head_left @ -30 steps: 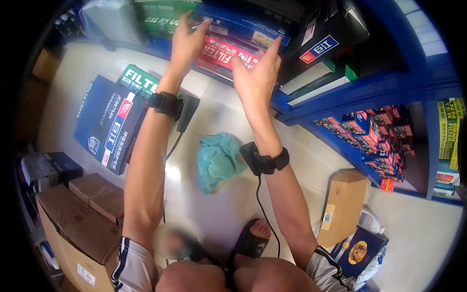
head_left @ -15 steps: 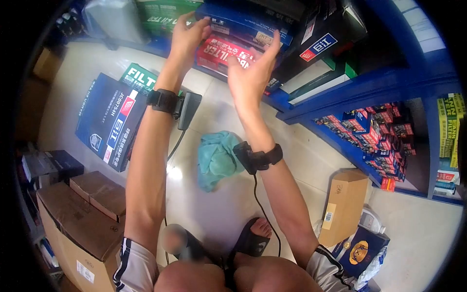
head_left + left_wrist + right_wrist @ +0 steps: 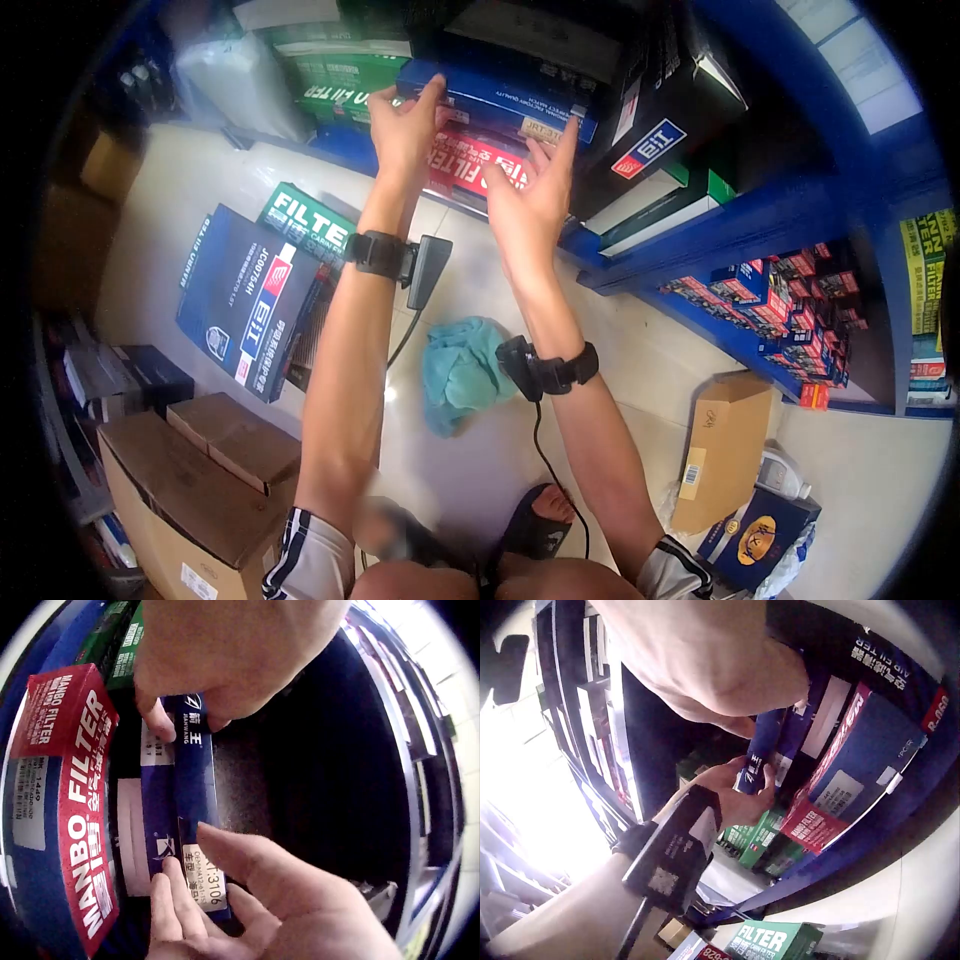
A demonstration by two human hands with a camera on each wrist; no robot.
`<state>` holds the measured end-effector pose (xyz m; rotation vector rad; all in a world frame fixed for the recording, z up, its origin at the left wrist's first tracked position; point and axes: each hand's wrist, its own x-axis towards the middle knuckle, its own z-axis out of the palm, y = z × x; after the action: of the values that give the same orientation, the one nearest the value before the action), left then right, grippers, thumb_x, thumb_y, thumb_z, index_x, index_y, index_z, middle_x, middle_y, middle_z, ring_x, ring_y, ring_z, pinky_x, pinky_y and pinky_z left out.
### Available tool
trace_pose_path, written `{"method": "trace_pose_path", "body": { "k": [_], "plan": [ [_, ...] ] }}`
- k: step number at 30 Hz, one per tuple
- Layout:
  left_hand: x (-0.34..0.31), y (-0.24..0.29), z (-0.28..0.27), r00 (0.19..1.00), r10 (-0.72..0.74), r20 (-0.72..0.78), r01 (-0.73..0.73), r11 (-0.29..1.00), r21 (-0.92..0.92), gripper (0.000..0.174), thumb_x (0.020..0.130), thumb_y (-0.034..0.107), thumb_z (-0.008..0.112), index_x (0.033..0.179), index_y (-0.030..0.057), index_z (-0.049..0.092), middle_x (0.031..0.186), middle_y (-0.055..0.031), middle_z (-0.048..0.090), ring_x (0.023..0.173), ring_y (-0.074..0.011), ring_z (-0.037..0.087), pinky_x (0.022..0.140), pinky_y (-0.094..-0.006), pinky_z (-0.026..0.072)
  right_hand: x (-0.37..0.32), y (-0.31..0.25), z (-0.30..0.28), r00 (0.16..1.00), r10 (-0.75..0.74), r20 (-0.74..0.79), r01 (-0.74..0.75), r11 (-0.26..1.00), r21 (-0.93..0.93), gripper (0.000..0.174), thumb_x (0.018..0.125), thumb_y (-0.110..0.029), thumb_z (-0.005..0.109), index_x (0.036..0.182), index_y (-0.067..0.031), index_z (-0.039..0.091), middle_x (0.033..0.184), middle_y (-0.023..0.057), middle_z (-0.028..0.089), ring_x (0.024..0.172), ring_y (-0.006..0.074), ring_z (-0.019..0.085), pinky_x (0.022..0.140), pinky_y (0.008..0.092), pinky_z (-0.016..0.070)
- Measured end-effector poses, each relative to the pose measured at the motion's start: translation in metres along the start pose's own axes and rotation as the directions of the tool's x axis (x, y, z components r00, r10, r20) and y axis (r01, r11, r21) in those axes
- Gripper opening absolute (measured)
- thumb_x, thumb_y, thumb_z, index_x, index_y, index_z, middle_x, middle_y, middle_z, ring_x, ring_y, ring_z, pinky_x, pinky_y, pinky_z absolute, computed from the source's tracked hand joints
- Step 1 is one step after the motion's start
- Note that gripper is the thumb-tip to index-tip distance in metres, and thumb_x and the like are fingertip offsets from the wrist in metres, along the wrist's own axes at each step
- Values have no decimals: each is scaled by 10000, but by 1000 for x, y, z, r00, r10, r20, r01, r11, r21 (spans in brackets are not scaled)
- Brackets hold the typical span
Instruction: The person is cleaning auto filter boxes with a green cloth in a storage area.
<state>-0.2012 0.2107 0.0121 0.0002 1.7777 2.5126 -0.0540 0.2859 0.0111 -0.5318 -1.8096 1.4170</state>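
On the shelf is a slim blue filter box (image 3: 492, 98) with a cream label (image 3: 204, 881) near one end. My left hand (image 3: 405, 140) grips its left end between thumb and fingers, seen from close by in the left wrist view. At the other end my right hand (image 3: 535, 205) holds the box beside the label, its thumb and fingers on different faces. A red and blue Manbo air filter box (image 3: 82, 810) stands in front of the blue one, below it in the head view.
Green filter boxes (image 3: 335, 80) lie to the left on the shelf, a large black box (image 3: 665, 110) to the right. On the floor are a blue box (image 3: 235, 300), a green box (image 3: 300, 215), a teal cloth (image 3: 465, 370) and cartons (image 3: 190, 480). Cables hang from both wrist cameras.
The head view has shifted, so the shelf and floor things sit lower in it. Both hands stay at the blue box's ends, with small shifts of the fingers.
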Motion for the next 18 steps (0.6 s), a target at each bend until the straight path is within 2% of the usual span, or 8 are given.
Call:
{"method": "trace_pose_path", "body": {
  "k": [2,5,7,9,10,12,15,18],
  "plan": [
    [1,2,0,1000,-21,-7,21,1000,-9,827,924,161,900,1475,-53,321,1100,-170,679,892,-212,733,742,-306,615,-1,-1,1,1000,-17,-10,17,1000,-10,1076,850,20,787,1728,34,166,1510,327,543,1446,386,576,1217,473,426],
    [3,3,-3,999,-46,-1,46,999,-18,793,923,149,888,1454,-32,328,1117,-179,678,909,-230,743,760,-331,612,-1,2,3,999,-22,-31,25,996,82,1071,850,22,784,1730,23,174,1510,321,545,1440,373,580,1220,467,423],
    [-7,12,-6,998,-70,5,70,997,-36,770,922,134,869,1447,-15,325,1099,-180,687,915,-241,753,766,-341,609,-9,-6,3,999,36,-27,-33,994,105,1077,848,19,786,1735,6,176,1522,316,532,1440,365,579,1223,463,421],
    [-15,15,-10,997,-65,37,68,994,-87,737,950,179,815,1455,-40,325,1200,-217,719,919,-215,715,775,-344,591,-15,-14,3,998,63,-2,-62,990,127,1017,928,99,721,1753,-58,146,1575,318,486,1514,347,489,1202,405,453],
    [-17,15,-14,997,-68,34,70,994,-87,737,950,179,815,1455,-40,325,1200,-217,719,919,-215,715,775,-344,591,-19,-16,3,998,66,0,-65,990,124,1017,928,99,721,1753,-58,146,1575,318,486,1514,347,489,1202,405,453],
    [-20,15,-21,998,-57,25,60,993,-105,724,909,109,856,1396,-13,334,1031,-165,681,804,-220,742,732,-297,598,-29,-20,2,999,46,-10,-44,985,164,999,936,103,719,1748,-55,160,1549,296,504,1490,327,503,1214,405,439],
    [-27,15,-40,997,-61,40,65,992,-111,673,909,102,848,1345,-7,346,1000,-153,672,755,-204,727,710,-282,598,-49,-27,-2,999,22,-26,-15,970,241,975,917,66,733,1733,-14,205,1527,264,494,1429,343,562,1223,439,425],
    [-54,33,-57,993,-117,-7,115,986,-122,479,924,119,803,1224,-21,456,898,-129,681,739,-208,722,737,-303,626,-75,-41,-14,1000,3,25,-8,981,192,930,957,67,714,1736,-37,216,1495,246,522,1421,300,557,1191,411,445]
  ]
}}
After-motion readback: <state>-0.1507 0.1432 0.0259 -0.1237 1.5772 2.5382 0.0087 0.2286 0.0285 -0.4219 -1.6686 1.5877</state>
